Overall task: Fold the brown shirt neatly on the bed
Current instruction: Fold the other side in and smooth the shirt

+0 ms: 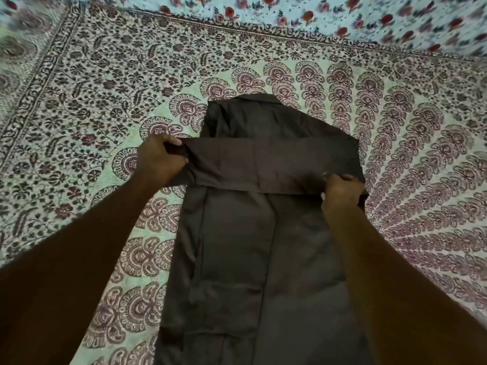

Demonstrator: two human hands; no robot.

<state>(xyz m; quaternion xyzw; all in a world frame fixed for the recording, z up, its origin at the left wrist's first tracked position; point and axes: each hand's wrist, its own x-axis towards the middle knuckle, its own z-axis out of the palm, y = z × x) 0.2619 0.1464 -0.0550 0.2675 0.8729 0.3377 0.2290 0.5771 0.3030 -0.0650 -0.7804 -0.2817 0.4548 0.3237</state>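
The brown shirt [237, 259] lies lengthwise on the bed, collar at the far end, its sides folded inward into a long narrow shape. One sleeve stretches flat across the upper body of the shirt as a wide band. My left hand [160, 160] grips the left end of that sleeve band, fingers curled around the cloth. My right hand [341, 192] pinches the band's lower right edge against the shirt. The near hem of the shirt runs out of view at the bottom.
The bed is covered by a patterned sheet [105, 96] with maroon paisley fans and a dark floral border. A pale cloth with red flowers [342, 19] lies along the far edge.
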